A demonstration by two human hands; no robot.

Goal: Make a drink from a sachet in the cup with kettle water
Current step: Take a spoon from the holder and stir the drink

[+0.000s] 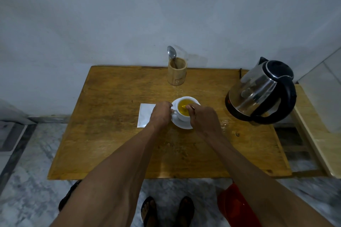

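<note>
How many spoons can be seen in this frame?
2. One spoon stands bowl-up in the wooden holder at the table's back edge. The other is in the right hand, dipped into the cup; its bowl is submerged.

There is just one view. The camera sits on the person's head and looks forward and down. It sees the whole tabletop (114, 143) from above, with the wall (129, 14) behind it. The floor (27, 190) and the person's feet (167, 210) show at the bottom. The edges look bent.
</note>
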